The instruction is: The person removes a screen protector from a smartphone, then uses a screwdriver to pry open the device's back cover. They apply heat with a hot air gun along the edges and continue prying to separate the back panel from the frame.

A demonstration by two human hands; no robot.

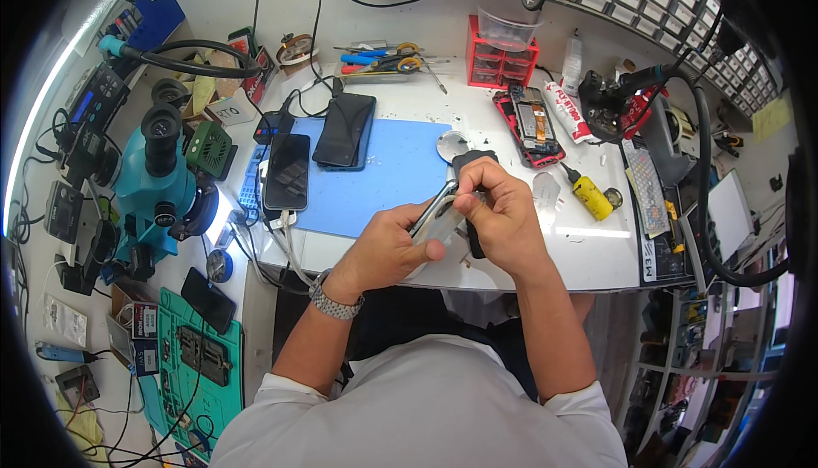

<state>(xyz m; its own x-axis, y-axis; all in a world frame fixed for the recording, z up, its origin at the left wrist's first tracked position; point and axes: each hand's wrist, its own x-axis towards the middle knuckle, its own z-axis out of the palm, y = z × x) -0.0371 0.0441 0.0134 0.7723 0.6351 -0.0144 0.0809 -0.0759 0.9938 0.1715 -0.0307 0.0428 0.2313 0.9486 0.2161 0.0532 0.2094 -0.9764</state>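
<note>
Both of my hands are raised over the front edge of the white workbench. My left hand (385,248), with a metal watch on the wrist, is closed around one side of a phone (432,210) with a translucent, clear-looking cover (443,224). On the other side, my right hand (509,228) pinches the cover's upper edge between thumb and fingers. The phone is tilted, and my fingers hide much of it. Behind my right hand lies a flat black phone-shaped item (475,159), partly covered by the hand. A round metallic disc (452,146) sits beside it.
Two dark phones, one cabled (287,173) and one farther back (344,131), rest at the blue mat (396,157). A teal microscope (158,170) stands left. An opened red phone (530,127), yellow bottle (591,198) and red drawer unit (501,57) are right.
</note>
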